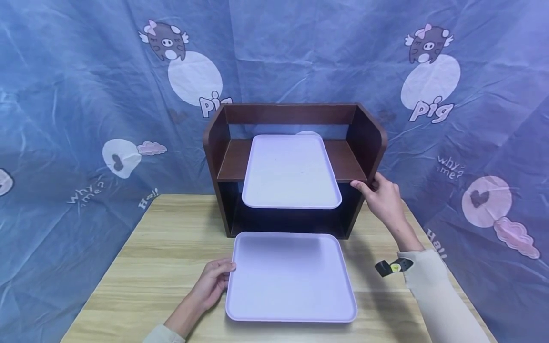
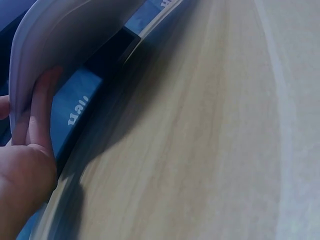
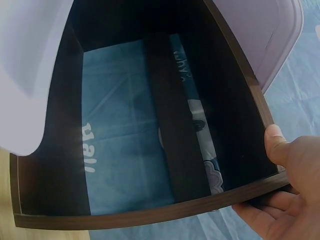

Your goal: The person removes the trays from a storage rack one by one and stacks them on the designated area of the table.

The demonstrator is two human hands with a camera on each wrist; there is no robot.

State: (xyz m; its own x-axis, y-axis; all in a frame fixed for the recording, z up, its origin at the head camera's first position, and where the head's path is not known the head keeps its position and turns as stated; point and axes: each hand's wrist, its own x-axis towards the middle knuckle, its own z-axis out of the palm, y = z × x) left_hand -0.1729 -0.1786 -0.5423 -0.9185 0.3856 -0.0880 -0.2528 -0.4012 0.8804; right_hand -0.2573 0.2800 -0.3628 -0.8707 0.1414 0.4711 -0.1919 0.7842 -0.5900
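Over the wooden table (image 1: 171,228), the near tray (image 1: 290,276) is held by its left edge in the left hand (image 1: 213,281), and farther off, the brown shelf (image 1: 348,159) (with the far tray (image 1: 291,171) laid on it, poking out past the front) is gripped at its right side by the right hand (image 1: 383,197).

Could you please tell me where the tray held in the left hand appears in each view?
Head: lower middle, the nearer tray, its left edge gripped by the left hand.
Left wrist: upper left, seen from beneath and cut off by the frame.
Right wrist: upper left, also cut off, in front of the shelf unit.
Shared landmark: the blue cloth with pale lettering.
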